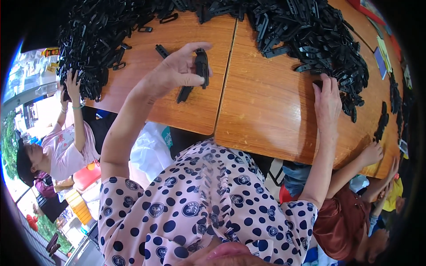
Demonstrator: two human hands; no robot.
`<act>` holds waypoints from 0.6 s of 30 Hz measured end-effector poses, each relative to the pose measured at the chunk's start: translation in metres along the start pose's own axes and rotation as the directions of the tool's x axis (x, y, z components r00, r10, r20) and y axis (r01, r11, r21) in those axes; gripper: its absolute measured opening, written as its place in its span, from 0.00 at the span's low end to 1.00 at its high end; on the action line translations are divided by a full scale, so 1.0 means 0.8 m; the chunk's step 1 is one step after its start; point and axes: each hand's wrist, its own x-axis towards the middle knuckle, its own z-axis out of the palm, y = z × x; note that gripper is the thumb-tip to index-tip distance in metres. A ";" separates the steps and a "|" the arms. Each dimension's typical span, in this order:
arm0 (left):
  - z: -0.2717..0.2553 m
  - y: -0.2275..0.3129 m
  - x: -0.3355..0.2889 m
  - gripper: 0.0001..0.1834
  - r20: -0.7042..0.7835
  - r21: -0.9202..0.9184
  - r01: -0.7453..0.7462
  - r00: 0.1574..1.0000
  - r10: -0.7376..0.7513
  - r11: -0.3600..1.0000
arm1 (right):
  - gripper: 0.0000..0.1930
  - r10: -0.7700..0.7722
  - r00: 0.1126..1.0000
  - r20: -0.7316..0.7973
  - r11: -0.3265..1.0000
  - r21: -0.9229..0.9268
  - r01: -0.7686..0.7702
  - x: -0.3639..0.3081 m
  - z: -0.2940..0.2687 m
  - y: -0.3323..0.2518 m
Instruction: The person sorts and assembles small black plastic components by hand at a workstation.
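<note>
My left hand (179, 71) is raised over the left part of the table, gripping a long black plastic piece (202, 68) upright between thumb and fingers. Partly hidden by that hand, black pieces lie on the wood, one tip (162, 51) above the wrist and another end (184, 94) below the thumb. At the near edge of the right-hand pile, my right hand (329, 97) is closed, its thumb and fingers around a small dark piece (318, 83) that is mostly covered. This pile of black plastic pieces (310, 37) touches or nearly touches those fingers.
The brown wooden table (266, 111) has a seam down its middle. Another heap of black parts (91, 44) covers its far left. A co-worker's hands (72, 86) work at that heap; another co-worker's hand (372, 154) rests near a row of parts (381, 122) at right.
</note>
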 end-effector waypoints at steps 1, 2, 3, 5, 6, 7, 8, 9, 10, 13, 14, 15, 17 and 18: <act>0.002 -0.001 -0.001 0.44 0.020 -0.001 -0.019 1.000 0.019 1.000 | 0.14 -0.004 1.000 0.001 1.000 0.001 0.004 -0.001 0.001 0.001; 0.005 -0.001 -0.001 0.44 0.017 -0.003 -0.019 1.000 0.019 1.000 | 0.14 -0.001 1.000 0.004 1.000 0.011 0.000 -0.002 0.001 0.002; 0.007 -0.001 -0.001 0.44 0.024 0.027 -0.001 1.000 0.001 1.000 | 0.14 0.003 1.000 0.008 1.000 0.021 -0.003 -0.003 0.001 0.003; 0.007 -0.002 -0.001 0.44 0.032 0.056 0.016 0.999 -0.018 0.998 | 0.13 -0.006 1.000 0.019 1.000 0.013 0.006 -0.001 -0.001 0.005; 0.005 -0.003 0.000 0.44 0.045 0.044 0.021 0.999 -0.023 0.999 | 0.12 -0.013 0.999 0.029 1.000 0.006 0.012 0.000 -0.003 0.006; 0.004 -0.005 0.001 0.44 0.059 0.033 0.026 0.998 -0.028 0.999 | 0.12 -0.013 0.999 0.030 1.000 0.005 0.013 0.001 -0.005 0.008; 0.003 -0.005 0.001 0.44 0.060 0.032 0.027 0.998 -0.029 0.999 | 0.11 -0.024 0.999 0.040 1.000 0.009 0.024 0.002 -0.007 0.010; 0.003 -0.005 0.001 0.43 0.081 0.045 0.044 0.996 -0.047 0.998 | 0.10 -0.035 0.998 0.051 0.999 0.013 0.035 0.002 -0.010 0.011; 0.003 -0.005 0.000 0.42 0.101 0.057 0.060 0.993 -0.066 0.997 | 0.10 -0.036 0.998 0.052 0.999 0.014 0.036 0.003 -0.012 0.006; 0.012 -0.001 -0.001 0.41 0.042 0.083 0.029 0.999 -0.033 0.996 | 0.08 0.104 0.994 0.027 0.952 0.288 -0.107 -0.001 -0.012 -0.013; 0.014 -0.002 -0.002 0.41 0.044 0.082 0.029 0.998 -0.032 0.996 | 0.08 0.208 0.977 0.040 0.799 0.570 -0.193 -0.007 -0.004 -0.014; 0.016 -0.005 -0.003 0.40 0.094 -0.062 -0.004 0.996 0.010 0.998 | 0.08 0.300 0.950 0.084 0.558 0.792 -0.246 -0.012 -0.001 -0.016; 0.018 -0.010 -0.005 0.38 0.132 -0.206 -0.032 0.989 0.060 0.978 | 0.09 0.326 0.917 0.230 0.197 0.932 -0.304 -0.017 -0.006 -0.033; 0.020 -0.012 -0.006 0.36 0.159 -0.334 -0.036 0.983 0.094 0.942 | 0.09 0.293 0.880 0.374 -0.195 0.924 -0.329 -0.019 -0.008 -0.039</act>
